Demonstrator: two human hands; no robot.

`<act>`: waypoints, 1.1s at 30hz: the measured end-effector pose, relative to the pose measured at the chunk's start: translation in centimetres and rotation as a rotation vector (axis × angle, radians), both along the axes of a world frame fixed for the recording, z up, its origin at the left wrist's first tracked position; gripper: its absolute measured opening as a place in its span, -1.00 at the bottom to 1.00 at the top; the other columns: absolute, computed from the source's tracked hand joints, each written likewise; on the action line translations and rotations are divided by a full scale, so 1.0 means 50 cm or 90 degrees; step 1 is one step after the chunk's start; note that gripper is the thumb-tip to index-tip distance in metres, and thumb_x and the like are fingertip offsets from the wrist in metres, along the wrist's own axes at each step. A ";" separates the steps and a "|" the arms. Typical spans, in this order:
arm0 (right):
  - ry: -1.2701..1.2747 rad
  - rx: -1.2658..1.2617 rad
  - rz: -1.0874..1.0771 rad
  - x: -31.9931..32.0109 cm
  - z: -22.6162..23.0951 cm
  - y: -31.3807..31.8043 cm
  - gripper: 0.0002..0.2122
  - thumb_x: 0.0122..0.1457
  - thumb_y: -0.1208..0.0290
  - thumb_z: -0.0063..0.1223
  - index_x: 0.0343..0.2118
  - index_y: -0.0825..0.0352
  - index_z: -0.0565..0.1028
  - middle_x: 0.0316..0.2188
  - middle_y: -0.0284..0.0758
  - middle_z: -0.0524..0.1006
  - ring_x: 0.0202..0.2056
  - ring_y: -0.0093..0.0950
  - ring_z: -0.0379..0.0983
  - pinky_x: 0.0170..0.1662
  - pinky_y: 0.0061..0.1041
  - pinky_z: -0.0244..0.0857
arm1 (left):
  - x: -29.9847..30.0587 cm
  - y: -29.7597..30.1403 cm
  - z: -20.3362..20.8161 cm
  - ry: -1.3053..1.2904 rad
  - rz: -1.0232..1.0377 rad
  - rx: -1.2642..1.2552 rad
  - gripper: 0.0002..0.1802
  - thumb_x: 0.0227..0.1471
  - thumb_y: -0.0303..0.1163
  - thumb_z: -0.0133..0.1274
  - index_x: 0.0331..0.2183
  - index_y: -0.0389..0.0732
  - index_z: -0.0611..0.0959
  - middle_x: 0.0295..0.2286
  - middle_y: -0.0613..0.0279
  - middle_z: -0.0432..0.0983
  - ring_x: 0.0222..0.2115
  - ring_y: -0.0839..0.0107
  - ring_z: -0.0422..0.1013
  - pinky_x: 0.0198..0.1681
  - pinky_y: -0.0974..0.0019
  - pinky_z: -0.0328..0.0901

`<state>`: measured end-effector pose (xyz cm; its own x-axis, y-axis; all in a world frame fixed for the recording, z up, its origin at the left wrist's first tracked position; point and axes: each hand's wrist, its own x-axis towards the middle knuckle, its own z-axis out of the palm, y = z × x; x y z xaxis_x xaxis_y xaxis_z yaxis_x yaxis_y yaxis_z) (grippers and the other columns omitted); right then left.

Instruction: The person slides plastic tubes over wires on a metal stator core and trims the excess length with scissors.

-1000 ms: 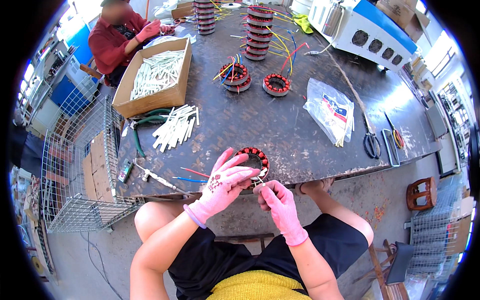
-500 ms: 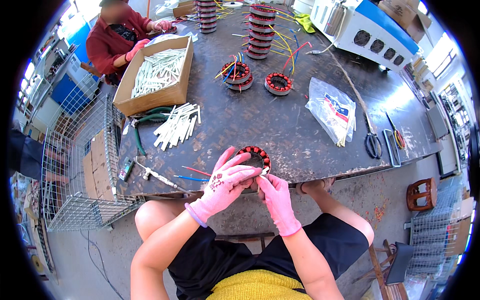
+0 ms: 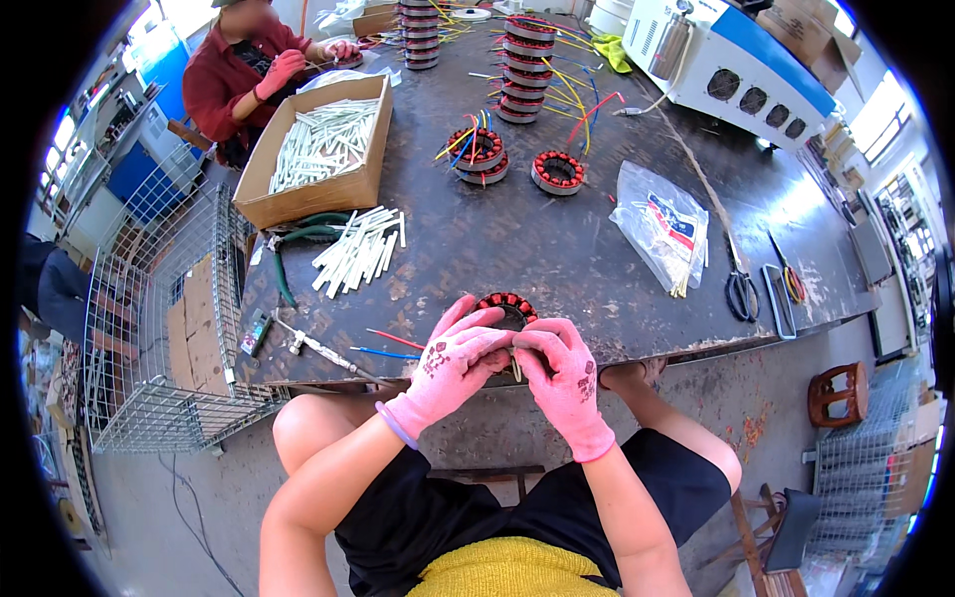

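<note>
A ring-shaped motor stator (image 3: pixel 509 301) with red windings stands at the near table edge. My left hand (image 3: pixel 460 348), in a pink glove, grips its near left side. Red and blue lead wires (image 3: pixel 393 352) stick out to the left from beneath that hand. My right hand (image 3: pixel 559 373), gloved the same way, is closed at the ring's near right side. Its thumb and fingertips pinch a thin whitish tube (image 3: pixel 516 369), whose end shows between the two hands. The gloves cover the near part of the ring.
Loose white tubes (image 3: pixel 360 249) lie left of centre, by green-handled pliers (image 3: pixel 282 261) and a cardboard box (image 3: pixel 373 164) of tubes. Beyond are more stators (image 3: pixel 557 173) and a stack (image 3: pixel 527 75). Right are a plastic bag (image 3: pixel 659 224) and scissors (image 3: pixel 741 289). A co-worker (image 3: pixel 234 80) sits far left.
My right hand has turned over, its back now facing up, and its fingers have shifted along the ring's near side. The co-worker's hand has lifted from the box. The view has shifted slightly.
</note>
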<state>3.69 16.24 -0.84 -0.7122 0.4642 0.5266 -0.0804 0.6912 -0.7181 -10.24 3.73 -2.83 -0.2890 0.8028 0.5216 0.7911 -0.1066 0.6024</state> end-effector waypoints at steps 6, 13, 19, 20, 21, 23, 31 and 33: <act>-0.001 0.022 0.011 -0.009 -0.005 -0.002 -0.82 0.06 0.57 0.15 -0.26 0.27 0.49 -0.29 -0.26 0.48 -0.29 -0.21 0.47 -0.27 -0.31 0.37 | 0.003 0.006 0.000 -0.014 0.010 0.019 -0.67 -0.08 -0.37 0.24 -0.17 -0.12 0.67 -0.17 0.08 0.59 0.00 0.19 0.44 0.26 -0.02 0.09; -0.017 -0.026 0.022 -0.015 -0.004 0.000 -0.81 0.06 0.56 0.14 -0.23 0.26 0.50 -0.29 -0.26 0.48 -0.27 -0.21 0.46 -0.24 -0.30 0.36 | 0.013 0.012 0.002 -0.026 0.060 0.028 -0.74 -0.09 -0.34 0.24 -0.26 -0.12 0.70 -0.30 0.23 0.63 -0.04 0.27 0.47 0.25 -0.02 0.11; -0.017 0.020 0.064 -0.021 0.011 0.020 -0.85 0.07 0.60 0.11 -0.28 0.29 0.50 -0.30 -0.24 0.48 -0.27 -0.22 0.47 -0.23 -0.33 0.37 | 0.019 0.025 -0.003 -0.034 0.083 0.030 -0.79 -0.12 -0.36 0.26 -0.33 -0.12 0.71 -0.36 0.29 0.62 -0.08 0.29 0.48 0.26 -0.03 0.09; -0.009 0.035 0.063 -0.024 0.012 0.019 -0.86 0.08 0.61 0.10 -0.28 0.29 0.50 -0.31 -0.24 0.48 -0.28 -0.23 0.47 -0.23 -0.34 0.37 | 0.020 0.024 -0.002 -0.032 0.090 0.028 -0.80 -0.12 -0.36 0.27 -0.34 -0.11 0.71 -0.37 0.29 0.62 -0.08 0.29 0.48 0.26 -0.03 0.09; -0.001 -0.024 0.062 -0.023 0.016 0.014 -0.86 0.09 0.63 0.08 -0.28 0.30 0.50 -0.32 -0.24 0.48 -0.30 -0.26 0.47 -0.24 -0.38 0.37 | 0.022 0.024 -0.001 -0.031 0.097 0.027 -0.82 -0.12 -0.37 0.27 -0.35 -0.10 0.70 -0.37 0.30 0.61 -0.09 0.29 0.48 0.26 -0.03 0.09; 0.014 -0.142 0.058 -0.018 0.034 -0.002 -0.86 0.12 0.66 0.04 -0.28 0.30 0.50 -0.35 -0.25 0.48 -0.33 -0.32 0.47 -0.26 -0.46 0.35 | 0.024 0.026 0.000 -0.023 0.098 0.028 -0.84 -0.12 -0.37 0.27 -0.37 -0.09 0.70 -0.38 0.31 0.61 -0.09 0.30 0.48 0.26 -0.03 0.09; -0.016 -0.385 0.049 0.021 0.065 0.017 -0.77 0.21 0.61 0.02 -0.07 0.34 0.51 -0.18 -0.35 0.52 -0.35 -0.66 0.41 -0.23 -0.64 0.33 | 0.014 0.023 -0.005 0.023 0.059 0.038 -0.73 -0.08 -0.39 0.24 -0.24 -0.07 0.66 -0.33 0.28 0.60 -0.07 0.28 0.46 0.26 -0.05 0.10; -0.111 -0.176 0.058 0.037 0.033 0.015 -0.71 0.15 0.61 0.08 -0.04 0.31 0.52 -0.14 -0.30 0.52 -0.34 -0.62 0.44 -0.21 -0.60 0.37 | 0.007 0.014 0.008 0.038 0.026 0.019 -0.64 -0.09 -0.39 0.23 -0.15 -0.08 0.62 -0.31 0.24 0.59 -0.04 0.25 0.44 0.25 -0.05 0.11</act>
<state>5.53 16.98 0.80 -0.8256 0.5030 0.2556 0.0080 0.4635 -0.8861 -9.90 4.44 -2.42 -0.2889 0.7743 0.5630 0.8299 -0.0906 0.5505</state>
